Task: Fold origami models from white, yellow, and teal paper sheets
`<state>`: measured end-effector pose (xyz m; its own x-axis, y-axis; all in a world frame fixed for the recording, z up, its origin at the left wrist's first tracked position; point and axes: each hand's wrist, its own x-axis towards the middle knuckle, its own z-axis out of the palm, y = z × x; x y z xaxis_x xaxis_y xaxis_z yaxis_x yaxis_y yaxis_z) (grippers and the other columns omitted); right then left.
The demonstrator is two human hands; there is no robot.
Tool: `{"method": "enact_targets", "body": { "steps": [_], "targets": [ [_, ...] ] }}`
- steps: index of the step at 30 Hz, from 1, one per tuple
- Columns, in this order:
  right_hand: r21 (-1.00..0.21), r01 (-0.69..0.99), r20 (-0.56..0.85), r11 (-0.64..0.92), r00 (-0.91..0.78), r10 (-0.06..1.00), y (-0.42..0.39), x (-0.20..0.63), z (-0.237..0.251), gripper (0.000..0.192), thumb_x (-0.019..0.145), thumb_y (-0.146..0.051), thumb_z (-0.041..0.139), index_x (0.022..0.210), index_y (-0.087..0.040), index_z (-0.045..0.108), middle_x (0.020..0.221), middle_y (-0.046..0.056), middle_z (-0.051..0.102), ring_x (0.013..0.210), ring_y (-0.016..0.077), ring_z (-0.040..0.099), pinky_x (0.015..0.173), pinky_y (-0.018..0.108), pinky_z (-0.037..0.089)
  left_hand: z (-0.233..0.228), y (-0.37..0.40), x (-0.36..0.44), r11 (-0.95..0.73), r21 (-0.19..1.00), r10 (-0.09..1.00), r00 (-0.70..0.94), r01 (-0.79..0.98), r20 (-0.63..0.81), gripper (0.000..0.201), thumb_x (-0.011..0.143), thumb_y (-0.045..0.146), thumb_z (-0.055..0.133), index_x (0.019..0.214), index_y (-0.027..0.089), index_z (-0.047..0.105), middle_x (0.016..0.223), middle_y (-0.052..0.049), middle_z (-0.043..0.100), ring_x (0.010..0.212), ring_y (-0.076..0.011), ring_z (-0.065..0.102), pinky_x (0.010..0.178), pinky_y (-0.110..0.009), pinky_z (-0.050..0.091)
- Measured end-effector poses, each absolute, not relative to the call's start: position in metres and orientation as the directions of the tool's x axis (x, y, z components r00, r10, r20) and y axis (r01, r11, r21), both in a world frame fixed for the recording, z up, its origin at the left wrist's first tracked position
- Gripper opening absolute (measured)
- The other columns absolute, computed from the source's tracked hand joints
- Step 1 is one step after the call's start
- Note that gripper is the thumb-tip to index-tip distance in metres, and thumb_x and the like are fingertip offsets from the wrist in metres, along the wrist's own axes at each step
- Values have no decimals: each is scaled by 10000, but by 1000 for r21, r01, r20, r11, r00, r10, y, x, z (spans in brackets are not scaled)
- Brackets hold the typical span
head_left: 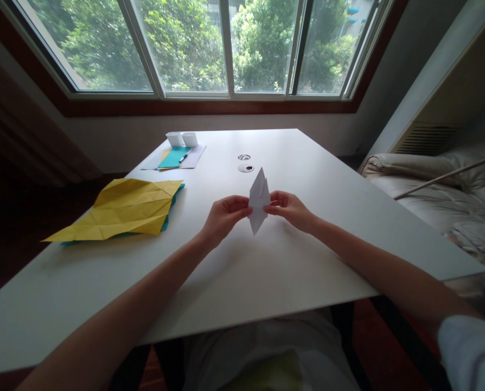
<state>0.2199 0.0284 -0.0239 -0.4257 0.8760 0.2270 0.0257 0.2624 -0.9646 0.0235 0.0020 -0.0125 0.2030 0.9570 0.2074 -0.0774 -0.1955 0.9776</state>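
Note:
A small piece of folded white paper (259, 196), pointed at top and bottom like a narrow diamond, is held upright above the table between my two hands. My left hand (226, 214) pinches its left edge between thumb and fingers. On the other side, my right hand (288, 209) grips the right edge in the same way, thumb in front. The fingers behind the paper are partly hidden. Beyond it, two small round flat pieces lie on the table, a patterned one (244, 157) and a pale one with a dark spot (246, 168).
Creased yellow paper (132, 209) lies on the white table (291, 282) at left, over a teal sheet (170, 209). Farther back are teal paper (173, 157), a pen (184, 157) and two small white containers (174, 139). A padded seat (421, 190) stands at right.

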Motion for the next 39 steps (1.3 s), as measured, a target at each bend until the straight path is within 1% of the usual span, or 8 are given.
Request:
{"method": "enact_targets", "body": {
  "steps": [4, 7, 10, 13, 16, 21, 30, 39],
  "targets": [
    [-808, 204, 453, 552, -383, 805, 24, 224, -17, 189, 732, -343, 642, 796, -183, 565, 793, 19, 607, 728, 141, 564, 655, 287, 462, -10, 0, 21, -503, 825, 864, 191, 257, 467, 168, 712, 269, 672, 840, 164, 647, 863, -50, 680, 808, -187, 616, 753, -344, 485],
    [-490, 372, 606, 788, -505, 615, 22, 229, -14, 86, 798, -278, 571, 814, -194, 582, 839, 45, 627, 782, 159, 558, 727, 316, 453, -9, 0, 17, -698, 540, 704, 313, 470, 638, 89, 770, 212, 604, 840, 186, 653, 877, -46, 670, 849, -177, 589, 785, -332, 465],
    [-242, 417, 593, 876, -652, 473, 25, 232, -16, 84, 838, -221, 508, 833, -192, 588, 877, 64, 642, 836, 176, 560, 777, 335, 439, -15, 4, 14, -763, 359, 623, 466, 537, 628, 111, 804, 169, 544, 853, 189, 641, 868, -46, 664, 847, -172, 570, 763, -314, 465],
    [-150, 445, 506, 883, -733, 455, 29, 233, -20, 105, 843, -195, 491, 850, -188, 595, 875, 65, 653, 860, 186, 565, 786, 336, 436, -22, 8, 11, -759, 284, 636, 573, 586, 517, 127, 804, 162, 534, 866, 197, 640, 888, -43, 666, 863, -179, 564, 765, -314, 466],
    [-166, 444, 404, 881, -784, 471, 31, 235, -21, 120, 799, -151, 521, 869, -189, 611, 882, 62, 662, 892, 193, 571, 801, 332, 442, -27, 12, 10, -752, 269, 655, 636, 601, 409, 140, 797, 175, 539, 868, 209, 654, 923, -39, 676, 890, -184, 568, 790, -317, 467],
    [-277, 408, 303, 870, -822, 482, 29, 242, -15, 223, 743, -124, 538, 931, -194, 636, 927, 57, 677, 873, 179, 600, 833, 325, 446, -30, 14, 8, -783, 283, 622, 683, 554, 382, 191, 814, 200, 512, 914, 225, 673, 987, -36, 673, 932, -179, 560, 841, -316, 452],
    [-417, 383, 258, 824, -820, 512, 29, 244, -11, 231, 778, -319, 584, 976, -223, 654, 963, 51, 678, 895, 188, 602, 844, 331, 434, -27, 15, 6, -794, 318, 608, 699, 519, 376, 243, 792, 169, 497, 942, 229, 679, 987, -47, 674, 936, -188, 552, 855, -341, 431],
    [-572, 527, 286, 628, -589, 756, 38, 237, -28, 176, 787, -315, 554, 865, -204, 666, 817, 24, 674, 738, 146, 599, 654, 263, 430, -30, 16, 14, -703, 401, 711, 569, 587, 412, 147, 788, 247, 531, 802, 188, 664, 862, -56, 677, 855, -199, 561, 787, -326, 436]
  ]
}}
